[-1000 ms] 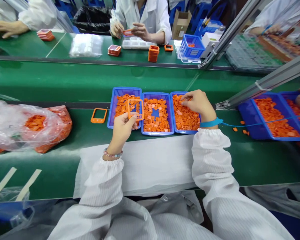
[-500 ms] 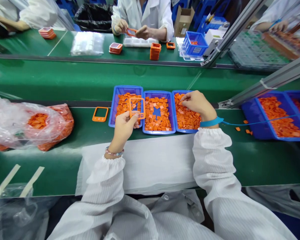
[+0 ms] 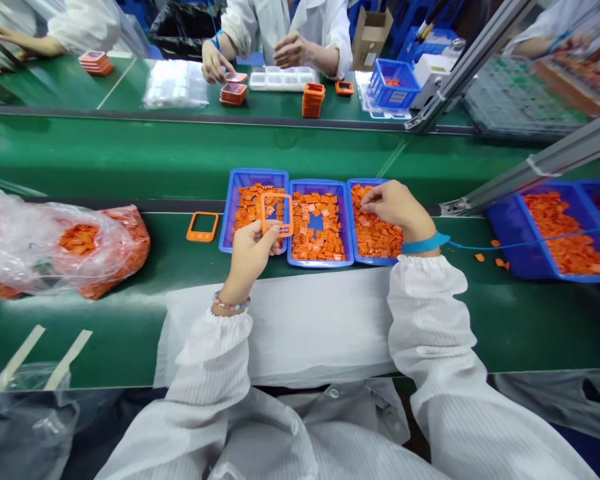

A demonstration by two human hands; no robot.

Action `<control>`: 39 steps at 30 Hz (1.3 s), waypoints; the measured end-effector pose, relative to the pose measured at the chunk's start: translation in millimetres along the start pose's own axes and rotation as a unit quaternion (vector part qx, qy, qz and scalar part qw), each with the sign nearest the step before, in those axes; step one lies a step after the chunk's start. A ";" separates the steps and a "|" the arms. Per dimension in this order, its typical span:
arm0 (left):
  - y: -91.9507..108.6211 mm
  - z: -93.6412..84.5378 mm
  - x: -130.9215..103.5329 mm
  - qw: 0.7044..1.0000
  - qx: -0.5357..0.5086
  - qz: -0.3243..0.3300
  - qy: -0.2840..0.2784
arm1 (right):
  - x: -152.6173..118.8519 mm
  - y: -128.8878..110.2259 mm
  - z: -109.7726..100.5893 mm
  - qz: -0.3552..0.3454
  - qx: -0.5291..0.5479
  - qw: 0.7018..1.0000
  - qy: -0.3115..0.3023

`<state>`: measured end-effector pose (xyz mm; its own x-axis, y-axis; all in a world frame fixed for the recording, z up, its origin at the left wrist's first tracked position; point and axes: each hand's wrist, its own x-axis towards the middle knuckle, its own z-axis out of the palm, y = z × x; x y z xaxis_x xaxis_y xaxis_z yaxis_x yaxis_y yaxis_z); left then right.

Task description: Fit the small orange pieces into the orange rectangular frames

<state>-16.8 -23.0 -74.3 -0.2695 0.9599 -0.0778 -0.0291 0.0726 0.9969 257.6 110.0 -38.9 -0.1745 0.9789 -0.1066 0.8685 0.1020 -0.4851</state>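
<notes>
Pinched in my left hand (image 3: 251,253) is an orange plastic frame (image 3: 277,196), held upright over the left and middle bins. My right hand (image 3: 394,208) reaches over the right blue bin (image 3: 350,230), its thumb and fingertips together among small orange plastic pieces (image 3: 377,233). Whether a piece sits between those fingertips is too small to tell. The middle blue bin (image 3: 320,263) and left blue bin (image 3: 226,227) also hold small orange pieces. Another orange frame (image 3: 202,236) lies flat on the green table, left of the bins.
A white sheet (image 3: 320,327) covers the table before me. Plastic bags of orange parts (image 3: 110,250) lie at left. At right stand a larger blue bin (image 3: 510,247) and a metal post (image 3: 500,173). Across the bench, a co-worker's hand (image 3: 216,63) touches stacked orange frames (image 3: 233,94).
My hands keep nearly the same pose, the left still holding the frame. Across the bench, the co-worker's one hand has moved left to the stack, and a white tray shows more fully.
</notes>
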 end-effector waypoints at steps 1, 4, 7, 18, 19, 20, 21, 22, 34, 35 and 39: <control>0.1 -0.2 -0.3 1.000 0.002 -0.001 -0.001 | -3.4 -2.9 -2.1 -0.009 0.015 1.000 0.004; 0.5 -0.3 -1.9 1.000 0.001 0.005 -0.009 | -19.9 -21.8 -4.8 -0.102 0.083 0.991 -0.005; 0.3 0.8 -3.0 1.000 0.006 0.018 -0.021 | -39.0 -52.1 5.7 -0.250 0.142 0.957 -0.044; -8.9 4.6 -5.2 0.993 0.070 0.085 -0.031 | -45.0 -92.5 68.0 -0.388 0.148 0.910 -0.004; -9.2 4.5 -5.8 0.991 0.087 0.098 -0.025 | -44.5 -92.0 69.0 -0.387 0.148 0.910 0.004; -9.3 4.3 -6.3 0.989 0.102 0.108 -0.019 | -44.2 -91.7 69.9 -0.386 0.145 0.911 0.009; -9.3 4.2 -6.7 0.988 0.109 0.112 -0.017 | -43.9 -91.6 71.0 -0.384 0.142 0.912 0.011; -9.3 4.2 -6.9 0.988 0.106 0.107 -0.018 | -43.6 -91.8 72.2 -0.382 0.137 0.914 0.013; -2.8 5.9 -9.4 0.997 0.008 0.070 0.003 | -40.1 -93.9 68.7 -0.275 0.168 0.946 0.042; -2.2 5.7 -8.7 0.998 0.001 0.068 0.007 | -35.8 -89.3 64.6 -0.271 0.165 0.948 0.014; -2.9 4.5 -4.2 0.999 -0.002 0.024 0.022 | -18.0 -66.2 57.2 -0.236 0.042 0.967 -0.086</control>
<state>-11.3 -26.0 -76.8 -0.3124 0.9495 -0.0296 -0.0186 0.0251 0.9995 176.7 75.4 -54.5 -0.6236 0.7817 0.0038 0.6340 0.5086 -0.5826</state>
